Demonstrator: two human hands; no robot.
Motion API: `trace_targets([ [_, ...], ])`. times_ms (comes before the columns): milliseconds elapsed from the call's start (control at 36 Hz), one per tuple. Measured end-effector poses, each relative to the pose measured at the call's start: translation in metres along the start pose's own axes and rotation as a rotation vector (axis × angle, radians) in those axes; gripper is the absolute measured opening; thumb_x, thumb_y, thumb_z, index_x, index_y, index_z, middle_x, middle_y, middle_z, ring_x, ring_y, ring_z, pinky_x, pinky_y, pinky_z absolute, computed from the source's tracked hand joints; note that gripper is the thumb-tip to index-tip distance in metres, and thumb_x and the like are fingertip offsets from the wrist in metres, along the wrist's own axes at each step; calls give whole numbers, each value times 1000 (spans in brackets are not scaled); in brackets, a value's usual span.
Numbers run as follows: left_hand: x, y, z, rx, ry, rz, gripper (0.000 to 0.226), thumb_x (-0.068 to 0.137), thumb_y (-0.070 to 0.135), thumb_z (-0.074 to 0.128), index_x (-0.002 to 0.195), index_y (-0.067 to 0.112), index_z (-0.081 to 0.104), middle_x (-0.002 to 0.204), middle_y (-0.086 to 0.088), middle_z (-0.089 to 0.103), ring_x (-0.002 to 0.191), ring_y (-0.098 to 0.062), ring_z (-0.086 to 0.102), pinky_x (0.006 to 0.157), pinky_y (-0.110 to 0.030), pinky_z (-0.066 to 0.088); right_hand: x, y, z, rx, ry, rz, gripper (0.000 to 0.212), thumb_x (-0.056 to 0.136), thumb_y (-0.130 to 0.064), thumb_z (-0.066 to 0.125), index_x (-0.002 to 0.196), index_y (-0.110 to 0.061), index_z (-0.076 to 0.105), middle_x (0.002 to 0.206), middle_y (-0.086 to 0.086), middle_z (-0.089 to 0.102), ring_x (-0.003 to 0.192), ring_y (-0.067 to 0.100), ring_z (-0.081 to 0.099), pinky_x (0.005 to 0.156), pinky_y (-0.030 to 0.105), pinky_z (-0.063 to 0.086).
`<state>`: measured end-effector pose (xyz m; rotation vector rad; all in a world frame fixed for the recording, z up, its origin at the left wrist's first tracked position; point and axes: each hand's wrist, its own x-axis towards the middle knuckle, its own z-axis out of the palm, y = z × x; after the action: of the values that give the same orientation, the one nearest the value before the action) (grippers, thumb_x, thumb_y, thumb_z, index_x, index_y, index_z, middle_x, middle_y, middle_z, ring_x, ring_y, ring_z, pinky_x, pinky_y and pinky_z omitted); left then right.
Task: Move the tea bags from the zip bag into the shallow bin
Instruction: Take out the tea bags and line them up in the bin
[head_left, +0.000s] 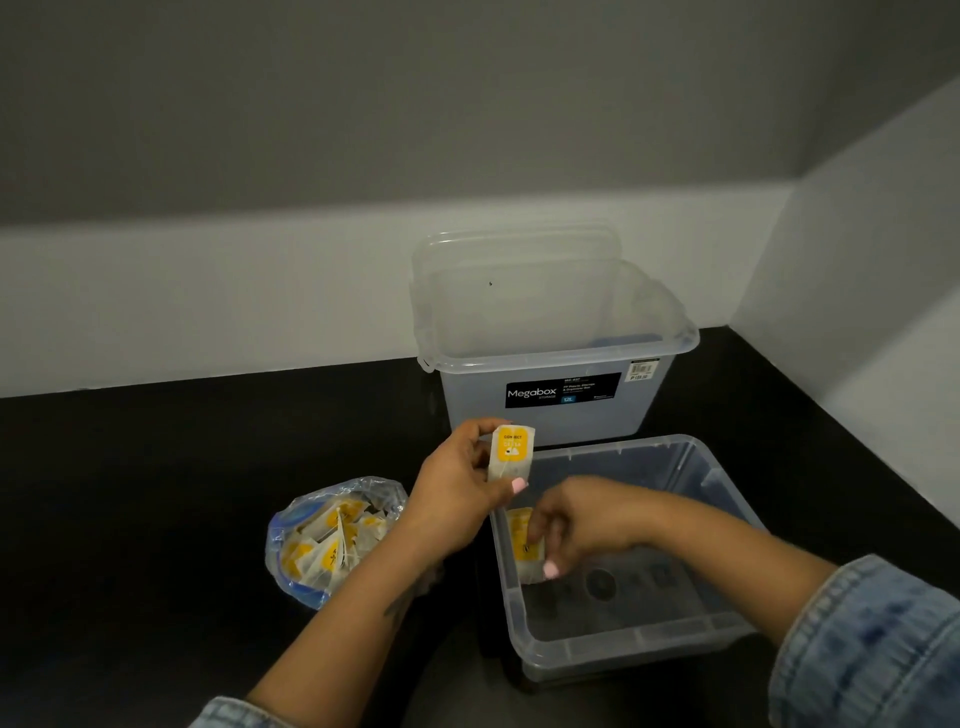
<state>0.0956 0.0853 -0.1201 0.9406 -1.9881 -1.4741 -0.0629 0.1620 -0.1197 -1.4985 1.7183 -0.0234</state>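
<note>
Both hands, left (460, 480) and right (574, 525), pinching.

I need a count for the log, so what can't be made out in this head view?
- Tea bags in the crumpled clear zip bag: overlapping, number uncountable.
- Yellow tea bag held by the right hand in the shallow clear bin: partly covered by fingers.
- Print on the yellow tea bag in the left hand: too small.
- Tall Megabox tub floor: hidden by its frosted wall.
</note>
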Motion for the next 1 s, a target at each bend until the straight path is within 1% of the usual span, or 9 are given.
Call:
trace_targets([
  [111, 1, 5, 1, 39, -29, 23, 50, 77, 7, 74, 114, 31, 49, 112, 7, 63, 98, -7, 64, 75, -15, 54, -19, -4, -29, 235, 171, -48, 31, 80, -24, 75, 105, -23, 57, 84, -9, 66, 76, 5, 62, 69, 19, 48],
  [222, 1, 10, 5, 89, -64, 52, 56, 77, 11, 76, 118, 34, 46, 112, 8, 62, 99, -9, 64, 79, -19, 55, -26, -11, -42, 341, 394, -121, 26, 81, -27, 74, 103, -22, 61, 88, -4, 65, 78, 7, 62, 65, 20, 52],
  [306, 0, 13, 9, 119, -103, 71, 58, 77, 13, 76, 121, 33, 44, 109, 10, 62, 97, -8, 64, 75, -13, 53, -28, -15, -42, 312, 463, -172, 16, 81, -23, 74, 95, -23, 66, 89, -4, 67, 78, 8, 63, 63, 18, 53],
  [417, -3, 15, 10, 115, -167, 73, 62, 75, 10, 77, 123, 32, 45, 112, 8, 63, 92, -1, 64, 72, -9, 52, -29, -15, -38, 183, 451, -128, 8, 82, -22, 73, 82, -26, 66, 75, -7, 66, 61, 8, 61, 63, 20, 51],
  [528, -4, 13, 5, 73, -199, 75, 65, 71, 5, 79, 124, 27, 49, 119, 9, 59, 104, -3, 60, 81, -14, 53, -30, -8, -33, 144, 403, -66, 6, 83, -22, 72, 84, -23, 67, 71, -9, 64, 54, 2, 56, 61, 16, 48],
  [611, -5, 11, -1, 62, -153, 89, 60, 72, 5, 78, 118, 32, 50, 118, 11, 59, 108, -5, 59, 85, -16, 52, -26, -2, -25, 69, 332, -13, 6, 83, -22, 72, 84, -23, 67, 74, -8, 64, 56, 3, 56, 63, 20, 51],
  [694, -6, 9, -5, 52, -115, 93, 56, 73, 4, 77, 117, 30, 52, 114, 10, 61, 104, -4, 61, 86, -17, 52, -16, 1, -12, -35, 244, 24, 15, 84, -26, 71, 96, -17, 70, 82, -5, 65, 64, 6, 57, 71, 25, 50],
  [833, -8, 5, -7, 115, -90, 101, 52, 75, 3, 76, 117, 25, 55, 110, 10, 63, 100, -2, 61, 85, -15, 51, 5, 4, 12, -163, 188, 61, 22, 81, -31, 74, 100, -20, 71, 91, -5, 64, 87, 14, 61, 80, 29, 48],
  [1000, -11, 1, -10, 255, -57, 137, 51, 75, 7, 76, 117, 29, 56, 102, 23, 59, 90, 0, 58, 75, -4, 46, 27, 3, 30, -297, 187, 85, 19, 78, -32, 74, 90, -19, 70, 83, -1, 62, 80, 18, 59, 70, 28, 46],
])
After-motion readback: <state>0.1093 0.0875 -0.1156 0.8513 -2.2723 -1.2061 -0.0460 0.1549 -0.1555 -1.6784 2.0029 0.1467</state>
